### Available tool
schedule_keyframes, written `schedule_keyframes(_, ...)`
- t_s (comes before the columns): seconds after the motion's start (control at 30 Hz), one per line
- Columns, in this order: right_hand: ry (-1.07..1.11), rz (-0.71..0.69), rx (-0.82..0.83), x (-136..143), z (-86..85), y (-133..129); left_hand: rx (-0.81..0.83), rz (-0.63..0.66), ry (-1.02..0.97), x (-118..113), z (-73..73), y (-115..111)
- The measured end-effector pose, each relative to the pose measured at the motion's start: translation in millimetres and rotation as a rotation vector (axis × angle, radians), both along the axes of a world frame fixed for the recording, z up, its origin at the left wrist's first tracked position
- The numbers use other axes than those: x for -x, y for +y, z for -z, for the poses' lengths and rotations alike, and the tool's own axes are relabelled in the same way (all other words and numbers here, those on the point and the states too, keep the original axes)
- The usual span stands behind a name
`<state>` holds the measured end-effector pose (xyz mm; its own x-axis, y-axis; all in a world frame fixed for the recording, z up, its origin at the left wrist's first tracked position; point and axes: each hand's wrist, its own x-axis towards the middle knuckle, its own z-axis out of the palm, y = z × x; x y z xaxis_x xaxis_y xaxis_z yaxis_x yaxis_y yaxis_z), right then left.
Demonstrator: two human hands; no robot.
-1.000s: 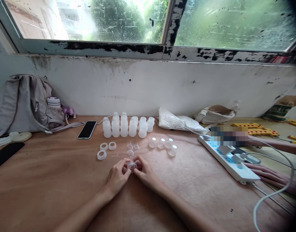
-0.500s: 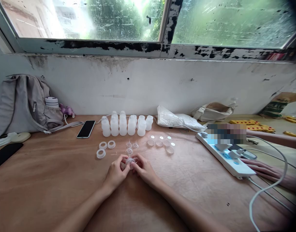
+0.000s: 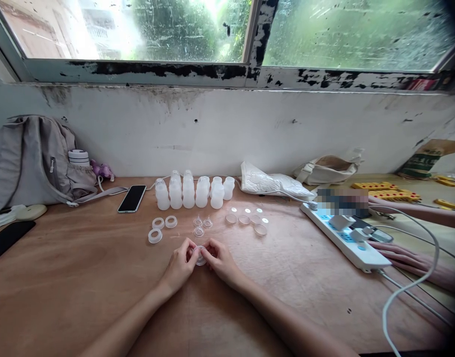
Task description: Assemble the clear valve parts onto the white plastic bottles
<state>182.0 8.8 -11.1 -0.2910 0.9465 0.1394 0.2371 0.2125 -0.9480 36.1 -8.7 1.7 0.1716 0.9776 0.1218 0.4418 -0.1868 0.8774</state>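
Observation:
Both hands pinch one clear, round bottle collar just above the table in front of me. My left hand grips its left side between thumb and fingers, and my right hand grips its right side. Whether a teat sits inside the collar I cannot make out. Just beyond the hands lie three clear silicone teats. To their left are three translucent collar rings. On the right, several clear round covers lie beside small white discs.
Several frosted bottles stand in a group at the back, left of a silver-white pouch. A phone and a grey backpack are at left. A power strip with cables lies right, beside another person's hand.
Between the fingers the collar has tipped and sunk slightly, so more of its rim shows below the thumbs. Both hands keep their hold. The view has shifted a little.

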Motion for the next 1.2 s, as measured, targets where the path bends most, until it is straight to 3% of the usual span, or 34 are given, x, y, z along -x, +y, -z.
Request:
schedule_keyframes(0.17, -0.061, 0.047, -0.082, 3, -4.0, -2, -0.025, -0.016, 0.016, -1, 1.9, 1)
schedule_keyframes(0.4, -0.084, 0.036, -0.161, -1, -12.6, -5, -0.026, -0.011, -0.011, -1, -6.0, -1)
schedule_keyframes(0.7, -0.079, 0.047, -0.207, 3, -4.7, -4, -0.119, -0.024, 0.125, -1, 1.7, -3)
schedule_keyframes(0.77, 0.028, -0.004, -0.130, 0, -7.1, -3, -0.139, -0.030, 0.105, 1, 3.0, -1)
schedule_keyframes(0.93, 0.406, -0.158, 0.267, -6, -15.4, 1, -0.159, -0.037, -0.020, 9, 7.4, 7)
schedule_keyframes(1.03, 0.370, -0.181, 0.278, -4, -13.3, 2, -0.152, 0.022, -0.083, 13, 7.4, 10)
schedule_keyframes(1.2, 0.322, -0.065, 0.217, -3, -6.7, 1, -0.055, 0.046, -0.192, 12, -1.0, 6)
